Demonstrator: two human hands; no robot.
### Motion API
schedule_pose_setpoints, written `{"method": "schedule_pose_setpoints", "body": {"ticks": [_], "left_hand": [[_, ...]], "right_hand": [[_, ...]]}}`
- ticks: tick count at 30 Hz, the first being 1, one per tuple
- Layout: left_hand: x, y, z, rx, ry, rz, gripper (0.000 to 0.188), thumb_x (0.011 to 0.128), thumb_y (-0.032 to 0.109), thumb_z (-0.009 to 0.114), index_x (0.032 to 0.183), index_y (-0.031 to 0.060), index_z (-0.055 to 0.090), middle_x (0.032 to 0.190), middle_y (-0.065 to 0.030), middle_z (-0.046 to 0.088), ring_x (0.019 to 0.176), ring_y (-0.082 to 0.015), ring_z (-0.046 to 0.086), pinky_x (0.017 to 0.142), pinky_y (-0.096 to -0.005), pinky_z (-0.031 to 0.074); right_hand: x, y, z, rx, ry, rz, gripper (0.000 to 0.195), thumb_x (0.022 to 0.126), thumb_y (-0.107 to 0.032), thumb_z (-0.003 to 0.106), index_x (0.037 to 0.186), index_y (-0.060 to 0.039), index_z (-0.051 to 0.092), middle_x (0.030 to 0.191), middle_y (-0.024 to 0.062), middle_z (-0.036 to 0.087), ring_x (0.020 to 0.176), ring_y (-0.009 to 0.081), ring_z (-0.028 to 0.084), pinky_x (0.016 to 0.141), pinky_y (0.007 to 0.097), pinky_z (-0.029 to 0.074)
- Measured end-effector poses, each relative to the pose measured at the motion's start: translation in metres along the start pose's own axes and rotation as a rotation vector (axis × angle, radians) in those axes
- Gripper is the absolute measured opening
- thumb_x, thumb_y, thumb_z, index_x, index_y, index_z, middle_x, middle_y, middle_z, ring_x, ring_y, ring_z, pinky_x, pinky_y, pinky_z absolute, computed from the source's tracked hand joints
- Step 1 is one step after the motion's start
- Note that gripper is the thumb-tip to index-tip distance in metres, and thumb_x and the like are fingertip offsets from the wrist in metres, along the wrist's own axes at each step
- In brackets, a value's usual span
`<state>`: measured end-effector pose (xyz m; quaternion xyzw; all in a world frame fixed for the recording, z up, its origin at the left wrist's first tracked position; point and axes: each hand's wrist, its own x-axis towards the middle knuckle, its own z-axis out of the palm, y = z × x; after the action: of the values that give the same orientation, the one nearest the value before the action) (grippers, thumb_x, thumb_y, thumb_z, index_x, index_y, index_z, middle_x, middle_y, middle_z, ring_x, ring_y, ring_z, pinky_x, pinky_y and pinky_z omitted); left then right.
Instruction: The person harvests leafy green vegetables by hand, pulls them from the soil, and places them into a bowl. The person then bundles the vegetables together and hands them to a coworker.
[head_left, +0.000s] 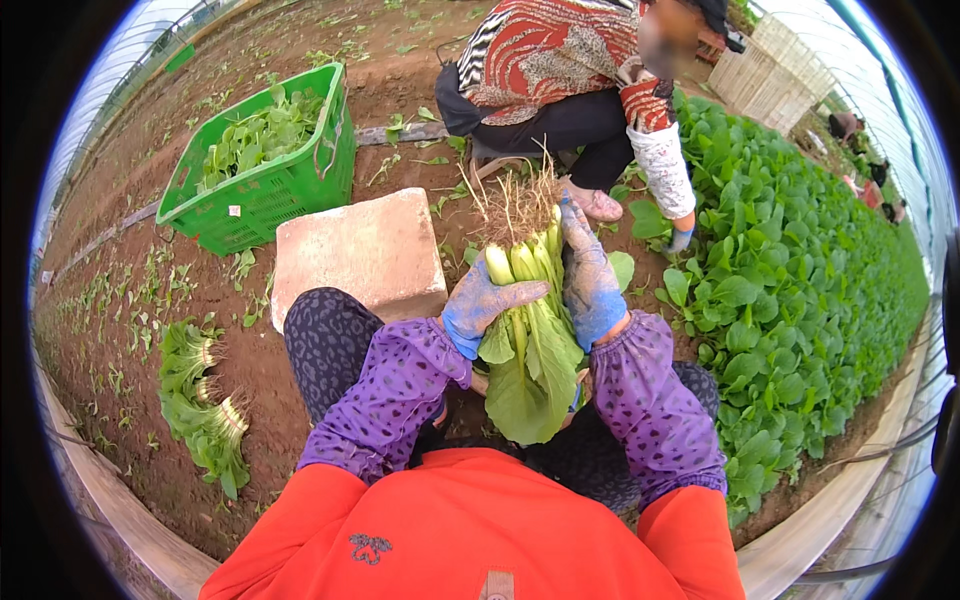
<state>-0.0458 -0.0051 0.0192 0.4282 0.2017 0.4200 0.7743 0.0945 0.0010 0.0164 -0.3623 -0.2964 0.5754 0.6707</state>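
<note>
A bunch of leafy greens (531, 352) is held between my two hands, its brown roots pointing away from me and its leaves hanging toward my lap. My left hand (484, 300), in a soiled blue glove, grips the stems from the left with the thumb laid across them. On the right side, my right hand (590, 270), gloved the same way, lies along the stems with its fingers stretched up beside the roots. Tied bunches of greens (206, 405) rest on the soil at the left, their roots turned right.
A green plastic crate (262, 199) holding loose greens stands upper left, near a pale foam block (360, 251). A co-worker (562, 67) squats ahead, one gloved hand at the edge of the dense green crop bed (795, 285) on the right. Wooden boards (127, 502) edge the soil.
</note>
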Motion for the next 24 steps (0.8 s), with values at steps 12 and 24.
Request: {"method": "schedule_pose_setpoints", "body": {"ticks": [12, 24], "left_hand": [[0.009, 0.011, 0.000, -0.085, -0.112, -0.030, 0.059, 0.073, 0.010, 0.062, 0.127, -0.0008, 0.041, 0.117, -0.0136, 0.054, 0.106, -0.0234, 0.053, 0.093, -0.0359, 0.042], [0.008, 0.029, 0.001, -0.259, -0.315, -0.257, 0.077, 0.064, 0.029, 0.060, 0.131, -0.0022, 0.035, 0.120, -0.0223, 0.050, 0.107, -0.0334, 0.053, 0.096, -0.0439, 0.041]], "right_hand": [[0.014, -0.040, 0.009, -0.206, 0.040, -0.015, 0.037, 0.090, -0.034, 0.052, 0.112, -0.0047, 0.053, 0.108, 0.0048, 0.058, 0.093, 0.0120, 0.056, 0.079, 0.0252, 0.046], [0.008, -0.086, 0.007, -0.845, -0.122, -0.316, 0.012, 0.081, -0.009, 0.064, 0.091, -0.0026, 0.061, 0.081, 0.0004, 0.061, 0.068, 0.0072, 0.053, 0.065, 0.0222, 0.045]]}}
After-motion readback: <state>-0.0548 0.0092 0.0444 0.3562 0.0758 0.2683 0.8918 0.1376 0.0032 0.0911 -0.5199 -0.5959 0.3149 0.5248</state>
